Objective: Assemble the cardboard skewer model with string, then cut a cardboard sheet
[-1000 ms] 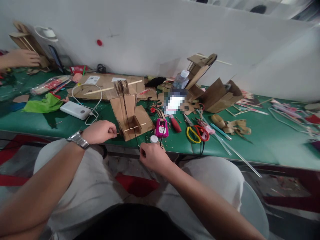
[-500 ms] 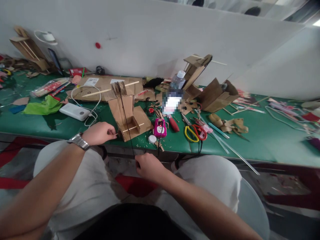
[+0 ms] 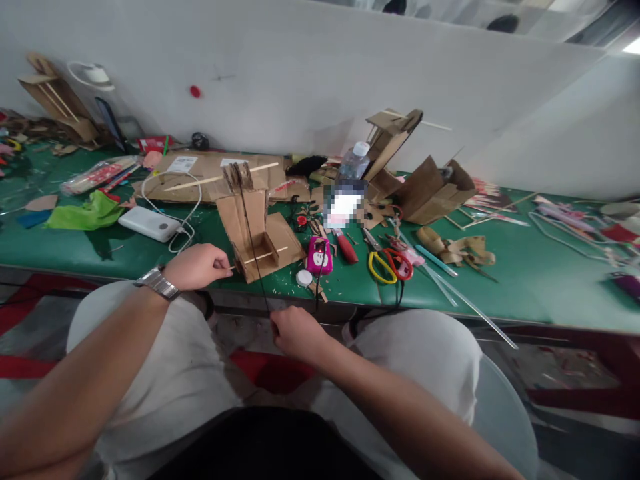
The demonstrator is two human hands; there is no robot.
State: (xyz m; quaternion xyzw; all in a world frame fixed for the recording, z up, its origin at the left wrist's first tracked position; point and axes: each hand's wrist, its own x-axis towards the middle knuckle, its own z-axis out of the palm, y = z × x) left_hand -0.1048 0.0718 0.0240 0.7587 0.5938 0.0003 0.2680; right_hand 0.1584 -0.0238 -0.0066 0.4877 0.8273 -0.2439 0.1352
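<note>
A cardboard model (image 3: 253,210) with an upright back and a small box at its base stands at the near edge of the green table. Through its lower part runs a thin wooden stick (image 3: 270,254). My left hand (image 3: 200,265) pinches the left end of that stick. A dark string (image 3: 256,260) comes down taut from the top of the model to my right hand (image 3: 297,333), which is closed on its lower end in front of the table edge. Another wooden stick (image 3: 265,167) crosses the model's top.
A white power bank (image 3: 149,224) with a looped cable lies left of the model. To the right are a pink device (image 3: 319,255), a red-handled tool (image 3: 347,248) and scissors (image 3: 383,267). A bottle (image 3: 355,162) and more cardboard pieces (image 3: 435,190) stand behind.
Both hands keep the same hold and stay almost still. The view has shifted very slightly; the model and string look the same.
</note>
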